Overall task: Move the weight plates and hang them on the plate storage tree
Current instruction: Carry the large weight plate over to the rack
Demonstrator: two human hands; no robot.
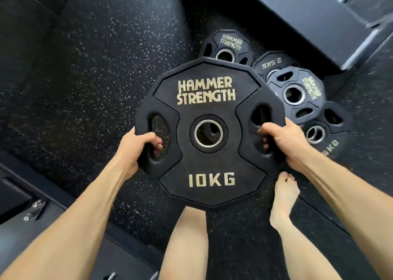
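Both grips, left hand (136,150) and right hand (285,143), curl through the 10KG plate's (209,131) side slots.

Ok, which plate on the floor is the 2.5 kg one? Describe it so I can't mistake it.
Start from the big 10KG plate that the left hand and right hand hold by its slots. Beyond its upper right edge, small plates lie overlapping on the speckled floor. The 2.5KG plate is mostly covered by the small plate nearer you, and it alone shows "2.5KG", upside down.
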